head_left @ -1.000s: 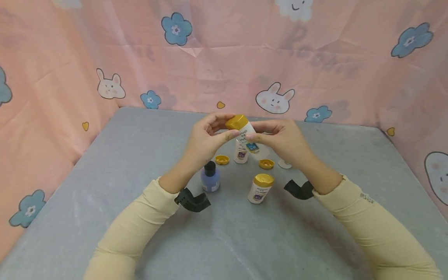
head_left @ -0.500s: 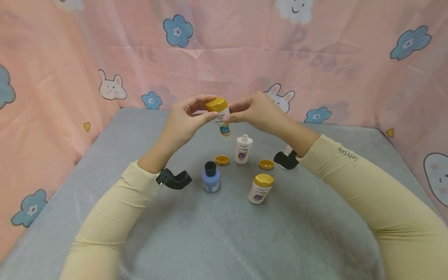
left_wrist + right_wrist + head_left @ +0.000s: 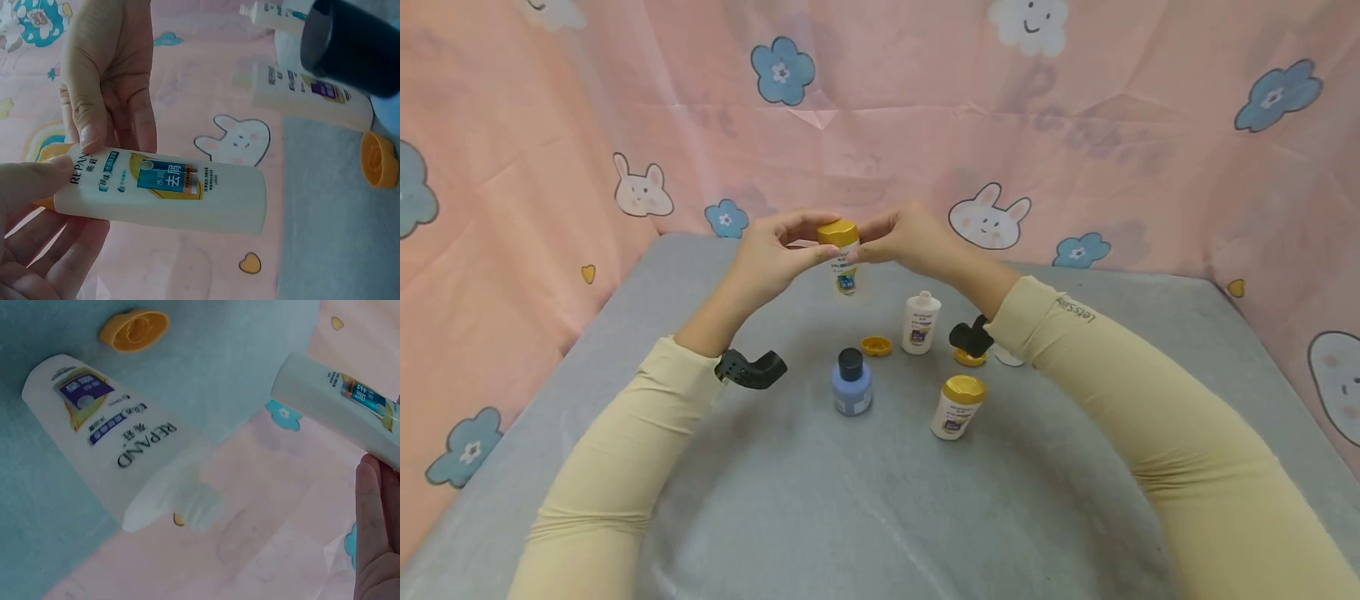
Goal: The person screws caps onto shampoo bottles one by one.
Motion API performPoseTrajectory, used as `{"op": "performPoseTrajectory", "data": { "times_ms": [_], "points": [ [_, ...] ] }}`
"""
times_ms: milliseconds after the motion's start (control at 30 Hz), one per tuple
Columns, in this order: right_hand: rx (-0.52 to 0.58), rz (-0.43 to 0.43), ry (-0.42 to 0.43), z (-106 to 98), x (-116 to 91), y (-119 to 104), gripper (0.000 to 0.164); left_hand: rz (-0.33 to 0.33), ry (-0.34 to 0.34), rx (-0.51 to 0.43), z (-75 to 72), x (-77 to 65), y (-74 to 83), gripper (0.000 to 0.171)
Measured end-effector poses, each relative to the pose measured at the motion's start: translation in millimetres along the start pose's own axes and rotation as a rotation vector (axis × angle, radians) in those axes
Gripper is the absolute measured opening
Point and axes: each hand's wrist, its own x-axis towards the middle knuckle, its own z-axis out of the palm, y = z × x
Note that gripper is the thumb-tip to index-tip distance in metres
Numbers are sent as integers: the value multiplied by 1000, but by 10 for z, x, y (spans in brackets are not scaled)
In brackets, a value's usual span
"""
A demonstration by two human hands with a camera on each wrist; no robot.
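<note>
Between both hands a white shampoo bottle (image 3: 846,277) with a gold cap is held upright above the far part of the table. My left hand (image 3: 767,258) grips it at the gold cap and shoulder. From the other side my right hand (image 3: 917,240) pinches its upper body. The blue-and-yellow label of this shampoo bottle (image 3: 169,181) shows in the left wrist view. An uncapped white bottle (image 3: 919,325) stands on the table below the hands. Closer in are a gold-capped white bottle (image 3: 957,412) and a blue bottle (image 3: 852,387) with a black top.
One loose gold cap (image 3: 876,345) lies left of the uncapped bottle. Another gold cap (image 3: 972,360) is partly behind the right wrist camera (image 3: 970,335). A second uncapped bottle (image 3: 275,15) appears in the left wrist view. A pink printed cloth (image 3: 865,125) hangs behind the grey table.
Both hands have carried the shampoo bottle leftward, rising and then dipping slightly. It has turned from tilted to upright. The uncapped bottle behind it has come into full view.
</note>
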Motion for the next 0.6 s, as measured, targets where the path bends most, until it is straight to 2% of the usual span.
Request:
{"op": "performPoseTrajectory", "data": {
  "times_ms": [267,433,600],
  "points": [
    [26,73,-35,167,168,84,34,-70,-29,55,-44,7,-172,38],
    [-7,69,-69,269,245,133,35,-128,-58,77,-42,-20,-301,37],
    [-28,66,-91,337,289,146,34,-163,-63,61,-20,-41,-397,37]
  ]
}}
